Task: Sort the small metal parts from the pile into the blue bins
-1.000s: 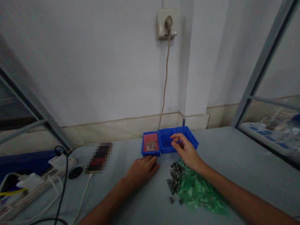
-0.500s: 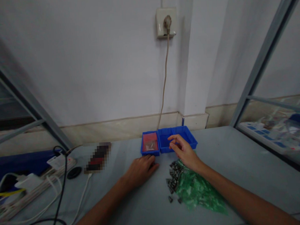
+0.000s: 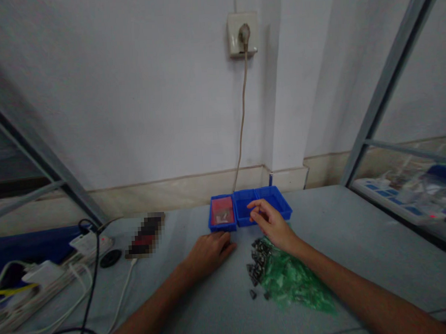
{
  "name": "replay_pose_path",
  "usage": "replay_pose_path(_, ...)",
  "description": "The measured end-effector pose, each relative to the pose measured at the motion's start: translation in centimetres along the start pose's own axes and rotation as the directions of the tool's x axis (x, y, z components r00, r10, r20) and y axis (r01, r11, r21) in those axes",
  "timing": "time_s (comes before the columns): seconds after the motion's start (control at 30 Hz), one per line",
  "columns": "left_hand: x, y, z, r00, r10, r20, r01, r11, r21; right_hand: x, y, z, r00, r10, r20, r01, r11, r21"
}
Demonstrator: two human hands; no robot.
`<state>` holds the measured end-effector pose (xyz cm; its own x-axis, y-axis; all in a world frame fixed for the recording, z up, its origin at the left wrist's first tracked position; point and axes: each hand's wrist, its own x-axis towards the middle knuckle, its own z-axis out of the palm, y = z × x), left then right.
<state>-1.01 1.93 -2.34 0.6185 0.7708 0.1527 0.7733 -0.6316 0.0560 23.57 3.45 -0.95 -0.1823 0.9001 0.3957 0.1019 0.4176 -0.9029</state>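
Observation:
My left hand [image 3: 209, 251] lies palm down on the grey table [image 3: 359, 240], fingers loosely curled, fingertips just in front of the left blue tray [image 3: 222, 226], which holds a red sheet with small parts. My right hand [image 3: 270, 221] hovers over the middle blue tray [image 3: 243, 214], thumb and fingers pinched together; what they hold is too small to make out. A heap of small dark metal parts [image 3: 257, 266] spills from a green plastic bag [image 3: 294, 282] lying under my right forearm.
A third blue tray [image 3: 282, 206] adjoins on the right. A blurred-out phone [image 3: 146, 235], a black round object [image 3: 109, 258], a power strip and tangled cables [image 3: 46, 283] lie at the left. A cord hangs from the wall socket [image 3: 242, 34]. Metal frame posts stand on both sides.
My right hand has drifted slightly left and toward the middle tray, still pinched. My left hand has stayed in place. The view shifted a little.

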Motion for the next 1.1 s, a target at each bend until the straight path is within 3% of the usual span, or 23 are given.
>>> replay_pose_path(0.73, -0.1, -0.3, 0.0, 1.0, 0.004, -0.018, -0.005, 0.997, -0.071, -0.1, -0.6, 0.1, 0.999, 0.043, 0.019, -0.044, 0.998, 0.041)
replay_pose_path(1.1, -0.1, -0.3, -0.1, 1.0, -0.007, 0.0, 0.007, 0.997, -0.082, 0.6, 0.7, -0.3, 0.987, 0.058, -0.152, -0.046, 0.996, 0.079)
